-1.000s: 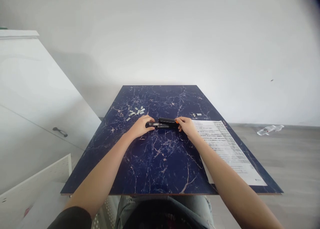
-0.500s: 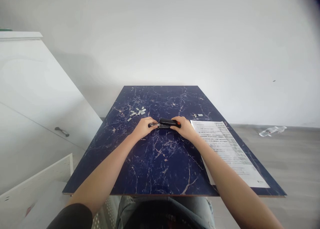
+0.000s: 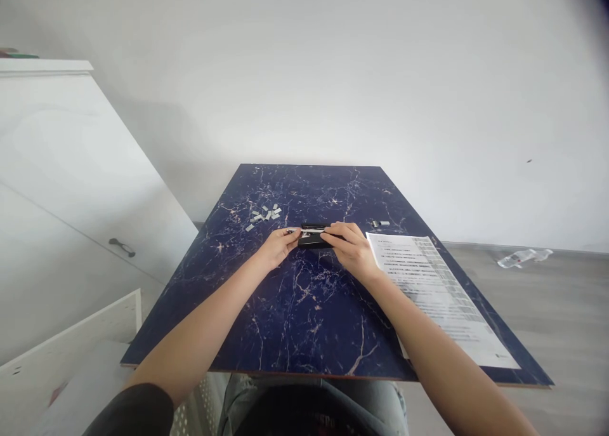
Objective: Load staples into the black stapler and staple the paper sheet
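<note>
A black stapler (image 3: pixel 314 240) lies across the space between my two hands, over the middle of the dark blue marbled table (image 3: pixel 304 322). Its long body is turned so that a pale metal strip shows along it. My left hand (image 3: pixel 280 245) pinches its left end between thumb and fingers. Around the right end, the fingers of my right hand (image 3: pixel 353 249) are closed, covering that part. Beyond my left hand is a loose group of small silver staple strips (image 3: pixel 268 215).
A printed sheet of paper (image 3: pixel 428 284) lies at the table's right, partly under my right forearm. Small metal pieces (image 3: pixel 380 223) rest behind it. A white cabinet (image 3: pixel 85 169) stands at the left. Crumpled clear plastic (image 3: pixel 523 257) is on the floor at the right.
The stapler has been rolled over in my hands, so the metal strip now shows. My right fingers have shifted further over it. The view has moved slightly.
</note>
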The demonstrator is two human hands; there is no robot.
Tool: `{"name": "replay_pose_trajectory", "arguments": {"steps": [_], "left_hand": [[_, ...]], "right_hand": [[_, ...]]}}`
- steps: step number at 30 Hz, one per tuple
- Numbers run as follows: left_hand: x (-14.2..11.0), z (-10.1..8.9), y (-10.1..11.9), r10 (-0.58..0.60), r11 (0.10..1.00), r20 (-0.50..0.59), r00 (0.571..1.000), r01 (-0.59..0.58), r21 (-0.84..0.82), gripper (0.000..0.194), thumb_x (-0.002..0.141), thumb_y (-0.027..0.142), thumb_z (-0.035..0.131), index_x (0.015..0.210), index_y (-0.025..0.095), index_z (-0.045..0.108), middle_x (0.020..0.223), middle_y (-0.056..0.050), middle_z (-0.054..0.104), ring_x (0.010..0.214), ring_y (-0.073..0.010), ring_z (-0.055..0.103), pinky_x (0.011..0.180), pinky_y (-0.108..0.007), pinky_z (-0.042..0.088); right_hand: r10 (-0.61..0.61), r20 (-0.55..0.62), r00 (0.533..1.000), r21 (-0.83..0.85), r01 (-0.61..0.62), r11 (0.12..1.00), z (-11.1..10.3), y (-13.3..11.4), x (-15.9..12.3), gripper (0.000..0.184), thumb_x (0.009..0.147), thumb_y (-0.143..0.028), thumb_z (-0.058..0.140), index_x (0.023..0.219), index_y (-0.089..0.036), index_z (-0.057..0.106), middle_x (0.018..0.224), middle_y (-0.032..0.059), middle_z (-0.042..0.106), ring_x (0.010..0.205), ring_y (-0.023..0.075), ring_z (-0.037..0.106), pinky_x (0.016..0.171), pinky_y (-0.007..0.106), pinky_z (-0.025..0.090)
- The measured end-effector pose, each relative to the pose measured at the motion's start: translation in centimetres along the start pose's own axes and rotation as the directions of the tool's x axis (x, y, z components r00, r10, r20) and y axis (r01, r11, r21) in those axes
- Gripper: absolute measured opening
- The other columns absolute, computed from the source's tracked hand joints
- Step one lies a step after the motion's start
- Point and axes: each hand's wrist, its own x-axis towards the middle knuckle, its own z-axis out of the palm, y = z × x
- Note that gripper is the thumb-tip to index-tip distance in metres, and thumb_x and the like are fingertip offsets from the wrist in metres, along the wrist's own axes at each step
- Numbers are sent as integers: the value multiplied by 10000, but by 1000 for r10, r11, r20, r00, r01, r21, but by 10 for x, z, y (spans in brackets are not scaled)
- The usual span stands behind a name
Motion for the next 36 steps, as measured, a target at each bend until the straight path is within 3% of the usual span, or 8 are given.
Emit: {"name": "replay_pose_trajectory", "arguments": {"steps": [5,12,23,26,28,31,34,36], "left_hand": [[0,-2,4,-20,999,6,1000,20,-27,133,865,195,760,967,110,775,988,-97,770,896,-143,724,978,-268,564],[-2,0,3,32,999,-41,999,-33,-7,112,875,203,756,923,102,765,1000,-101,770,940,-160,732,1059,-339,541],[-1,0,4,9,996,-92,996,-17,-83,162,935,230,687,886,95,760,955,-104,768,903,-135,731,1047,-290,541],[-3,-1,3,29,999,-103,994,-34,-43,161,908,247,720,887,93,758,957,-114,767,919,-163,734,1031,-323,557],[-4,-2,3,90,996,-129,988,-87,26,221,891,314,739,900,94,749,953,-125,762,893,-190,738,983,-367,586],[-4,-6,2,264,954,-204,943,-224,202,351,887,448,719,994,114,726,971,-129,751,854,-221,742,870,-404,622],[-2,-12,3,451,856,-256,855,-333,396,414,900,544,659,1031,155,709,964,-110,736,873,-239,736,811,-403,629],[0,-14,4,545,783,-239,803,-385,489,415,914,564,627,1027,175,716,983,-104,727,919,-247,724,812,-400,630]], "right_hand": [[-74,32,997,-23,75,997,3,-2,-3,370,970,-117,537,1209,-332,720,1194,28,731,1206,242,630,1115,543,488],[87,-136,987,-2,-89,996,6,-1,1,427,931,-76,545,1203,-347,732,1138,28,744,1135,249,652,1042,535,539],[-62,26,998,-78,64,995,-1,0,-6,425,972,-114,513,1289,-341,681,1229,14,725,1242,249,615,1155,549,447],[-35,6,999,-83,35,996,1,-3,-4,418,955,-97,523,1255,-331,696,1222,15,727,1234,247,615,1151,534,440],[59,-65,996,-79,-64,995,2,-6,0,353,944,-115,544,1177,-304,730,1170,34,740,1175,253,636,1115,518,458],[348,-144,926,-24,-355,934,3,-7,4,205,888,-229,660,1066,-258,757,1060,64,750,1009,263,672,971,469,521],[630,-23,776,70,-627,776,1,1,3,256,768,-329,771,1009,-242,766,985,47,757,894,249,685,858,402,530],[722,94,685,115,-728,676,1,11,-1,298,708,-352,800,982,-238,775,953,31,763,870,242,690,845,382,518]]}}
